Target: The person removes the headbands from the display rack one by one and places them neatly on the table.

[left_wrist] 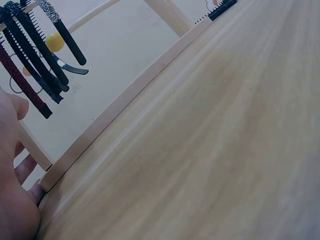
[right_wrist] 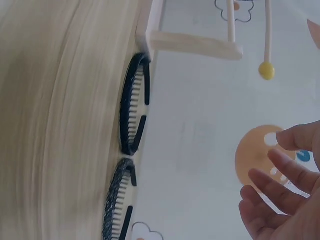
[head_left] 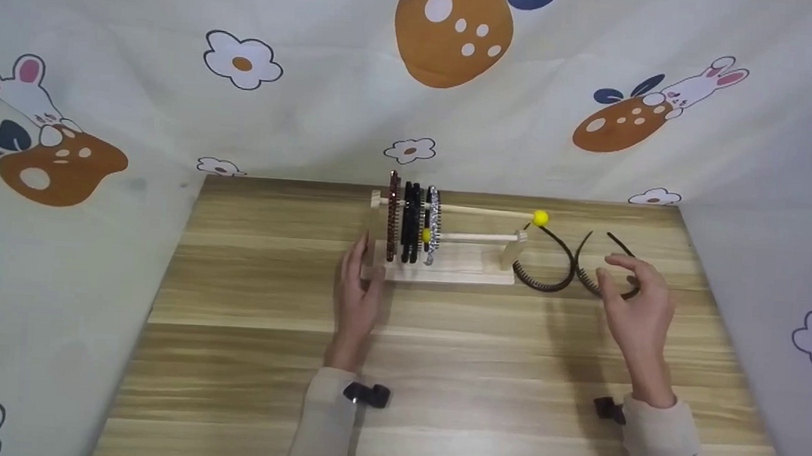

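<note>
A light wooden headband rack (head_left: pixel 445 276) stands at the back of the table, with two rods tipped by yellow balls. Toward its left side hang a dark red headband (head_left: pixel 392 216), black headbands (head_left: pixel 411 221) and a silver glittery headband (head_left: pixel 433 226). My left hand (head_left: pixel 358 302) grips the rack's left end, its fingers partly hidden behind the end post in the left wrist view. Right of the rack, a black toothed headband (head_left: pixel 550 287) lies beside a second dark headband (head_left: pixel 584 278). Above that second one hovers my right hand (head_left: pixel 640 313), fingers spread and holding nothing.
The wood-grain table (head_left: pixel 440 357) meets a patterned cloth backdrop (head_left: pixel 314 124) just behind the rack. Cloth walls also rise at the left and right sides. The upper rod's yellow ball (head_left: pixel 540 218) juts out past the rack's right end.
</note>
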